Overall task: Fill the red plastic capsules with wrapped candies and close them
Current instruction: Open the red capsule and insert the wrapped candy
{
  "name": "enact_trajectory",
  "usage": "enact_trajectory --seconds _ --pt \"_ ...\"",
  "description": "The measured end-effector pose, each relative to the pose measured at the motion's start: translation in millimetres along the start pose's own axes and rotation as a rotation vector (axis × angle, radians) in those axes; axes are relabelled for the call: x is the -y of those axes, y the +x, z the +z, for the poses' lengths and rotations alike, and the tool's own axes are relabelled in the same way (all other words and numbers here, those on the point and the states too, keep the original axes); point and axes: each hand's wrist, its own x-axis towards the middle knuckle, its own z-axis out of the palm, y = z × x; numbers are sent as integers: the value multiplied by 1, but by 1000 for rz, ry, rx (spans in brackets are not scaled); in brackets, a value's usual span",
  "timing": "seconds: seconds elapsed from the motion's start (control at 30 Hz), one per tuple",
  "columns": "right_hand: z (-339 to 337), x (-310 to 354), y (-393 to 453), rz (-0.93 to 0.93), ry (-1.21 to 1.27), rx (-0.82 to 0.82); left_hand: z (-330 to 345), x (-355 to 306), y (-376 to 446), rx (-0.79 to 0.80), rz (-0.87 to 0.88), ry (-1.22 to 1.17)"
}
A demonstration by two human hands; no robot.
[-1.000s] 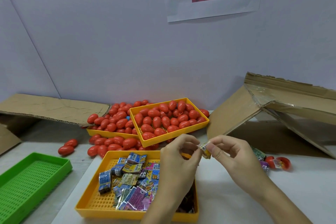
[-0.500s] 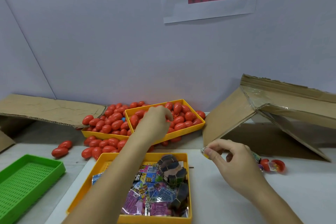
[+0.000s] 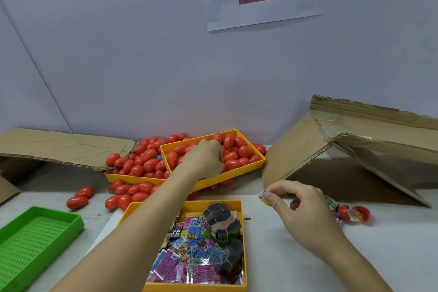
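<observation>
Left of the near yellow tray, which holds the wrapped candies, a green tray sits at the table edge, and two loose red capsules lie beyond it. Behind the near yellow tray, more red capsules spill around a rear yellow tray and fill a tilted yellow tray propped on top. Your left hand reaches across the near yellow tray into that tilted tray, fingers curled down among the capsules; whether it grips one cannot be told. Right of the near yellow tray, your right hand hovers above the white table, thumb and fingertips pinched on a small wrapped candy. Farther right, an opened capsule lies beside a collapsed cardboard box.
</observation>
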Motion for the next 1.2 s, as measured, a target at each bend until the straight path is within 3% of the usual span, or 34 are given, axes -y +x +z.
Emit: enact_trajectory --seconds 0.17,0.23,0.33,0.4,0.67,0.87,1.07,1.2 --pt "-2 -1 2 14 28 -35 -4 -5 -25 -280 -46 -381" --pt "-4 -1 3 10 60 -52 0 -13 -43 -209 -150 -819" --pt "-6 2 3 -4 143 -68 13 -27 -76 57 -321 -1714" --pt "-6 4 4 -1 199 -77 25 -30 -91 114 -377 -1910" --pt "-4 9 2 -3 255 -75 32 -40 -109 -37 -299 -2011" --pt "-6 13 1 -39 295 -85 33 -51 -114 50 -289 -1887" --pt "-6 14 1 -44 305 -105 32 -51 -117 116 -349 -2097" --pt "-6 14 1 -32 316 -118 34 -51 -117 102 -300 -1959"
